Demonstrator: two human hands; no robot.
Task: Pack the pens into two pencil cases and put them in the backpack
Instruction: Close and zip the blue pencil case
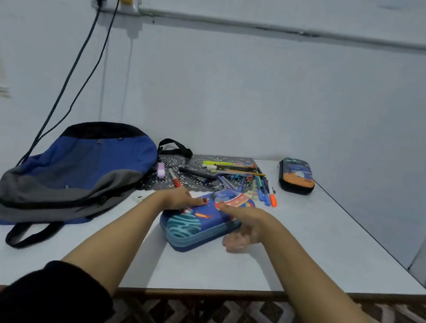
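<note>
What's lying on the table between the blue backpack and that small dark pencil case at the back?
In the head view, a dark patterned mat strewn with loose pens, a red marker and a lilac highlighter fills that stretch.

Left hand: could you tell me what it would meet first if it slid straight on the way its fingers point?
Probably the right hand, whose fingertip lies just ahead of the left hand on the blue pencil case lid; depth is unclear, so it might pass beside.
</note>
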